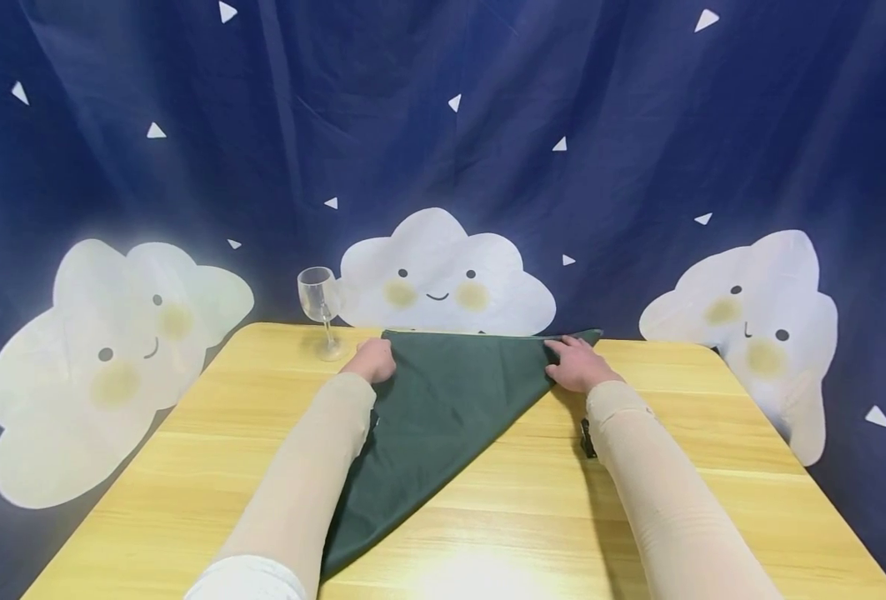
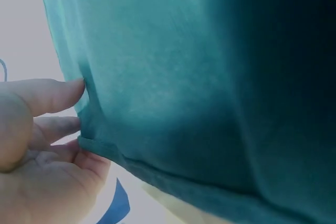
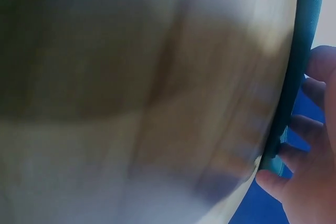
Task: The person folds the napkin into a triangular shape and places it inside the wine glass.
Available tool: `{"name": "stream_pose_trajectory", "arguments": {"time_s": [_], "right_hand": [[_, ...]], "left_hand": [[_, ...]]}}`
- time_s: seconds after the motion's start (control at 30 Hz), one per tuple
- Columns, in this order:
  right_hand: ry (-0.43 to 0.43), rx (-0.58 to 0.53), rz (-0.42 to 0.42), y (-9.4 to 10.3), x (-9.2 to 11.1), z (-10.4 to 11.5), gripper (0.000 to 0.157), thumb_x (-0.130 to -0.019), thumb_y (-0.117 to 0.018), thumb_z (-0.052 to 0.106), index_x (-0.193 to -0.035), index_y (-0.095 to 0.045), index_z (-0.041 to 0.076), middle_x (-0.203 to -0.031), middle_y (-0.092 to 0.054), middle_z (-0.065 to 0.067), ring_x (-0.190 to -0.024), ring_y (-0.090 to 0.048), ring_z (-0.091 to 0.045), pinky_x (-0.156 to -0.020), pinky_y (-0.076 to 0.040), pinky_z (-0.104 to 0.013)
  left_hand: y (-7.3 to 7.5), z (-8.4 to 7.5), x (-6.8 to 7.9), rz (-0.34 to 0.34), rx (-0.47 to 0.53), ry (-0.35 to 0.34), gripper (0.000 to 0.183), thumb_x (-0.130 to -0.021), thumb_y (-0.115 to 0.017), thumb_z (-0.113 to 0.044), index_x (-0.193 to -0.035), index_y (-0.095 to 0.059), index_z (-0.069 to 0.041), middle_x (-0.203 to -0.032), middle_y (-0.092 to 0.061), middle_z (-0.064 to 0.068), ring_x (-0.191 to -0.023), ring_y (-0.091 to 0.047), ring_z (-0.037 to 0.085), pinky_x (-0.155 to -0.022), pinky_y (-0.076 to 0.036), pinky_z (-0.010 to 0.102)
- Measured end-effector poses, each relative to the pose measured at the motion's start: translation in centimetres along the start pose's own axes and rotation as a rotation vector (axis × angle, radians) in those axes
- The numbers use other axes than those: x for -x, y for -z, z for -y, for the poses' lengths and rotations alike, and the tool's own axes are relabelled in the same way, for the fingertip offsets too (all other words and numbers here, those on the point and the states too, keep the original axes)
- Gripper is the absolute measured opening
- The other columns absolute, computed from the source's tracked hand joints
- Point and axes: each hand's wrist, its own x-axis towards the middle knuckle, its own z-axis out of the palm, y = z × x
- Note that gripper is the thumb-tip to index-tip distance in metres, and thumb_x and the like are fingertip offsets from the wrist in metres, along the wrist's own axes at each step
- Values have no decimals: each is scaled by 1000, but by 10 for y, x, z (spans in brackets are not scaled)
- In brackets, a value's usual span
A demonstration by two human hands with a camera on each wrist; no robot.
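A dark green cloth (image 1: 450, 400) lies folded into a triangle, its long slanting edge running from the near left to the far right tip. At its far left corner my left hand (image 1: 371, 360) pinches the edge between thumb and fingers, which the left wrist view shows close up on the cloth (image 2: 147, 66). Over by the right tip, my right hand (image 1: 579, 364) rests with spread, slightly bent fingers on the cloth. Seen from the right wrist, those fingertips of the right hand (image 3: 315, 177) are right at the cloth's edge (image 3: 304, 40).
A clear wine glass (image 1: 319, 297) stands upright at the table's back left, just beyond my left hand. The wooden table (image 1: 713, 400) ends at a dark blue curtain (image 1: 443, 158) printed with clouds. A small black object (image 1: 588, 439) shows beside my right wrist.
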Motion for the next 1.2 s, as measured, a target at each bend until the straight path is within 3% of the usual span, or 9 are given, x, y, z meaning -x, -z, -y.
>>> {"name": "stream_pose_trajectory", "arguments": {"time_s": [0.27,0.43,0.6,0.83,1.2], "right_hand": [[79,30,-33,5,-13,14,51,-104,-50,23,-150,-45,2,-156,-36,-26,-145,-28,-45,-116,-25,-55],[149,18,-19,-1,-25,29,48,-103,-49,13,-149,-46,0,-156,-38,-23,-145,-32,-40,-117,-26,-51],[187,32,-14,-5,-32,43,47,-102,-51,11,-147,-48,-2,-154,-42,-22,-144,-35,-38,-117,-27,-48],[196,33,77,-3,-41,53,50,-105,-45,13,-153,-40,1,-159,-34,-19,-148,-28,-37,-119,-23,-48],[195,77,89,-7,-41,56,51,-102,-45,10,-153,-42,1,-158,-36,-18,-148,-28,-36,-118,-24,-49]], "left_hand": [[-1,-5,1,-19,4,35,35,-92,-55,-5,-122,-62,10,-124,-63,24,-115,-53,38,-103,-33,52],[-4,-8,8,-64,44,105,30,-89,-63,-11,-113,-67,7,-117,-63,22,-107,-50,37,-97,-38,49],[-5,-10,19,-75,46,151,32,-88,-66,-15,-113,-68,6,-120,-59,24,-107,-49,39,-93,-43,49],[1,-16,28,-65,54,183,33,-89,-65,-17,-114,-69,5,-122,-57,25,-109,-48,40,-91,-46,49],[4,-19,35,-26,-30,163,32,-90,-69,-20,-110,-70,5,-124,-61,24,-117,-51,41,-100,-40,49]]}}
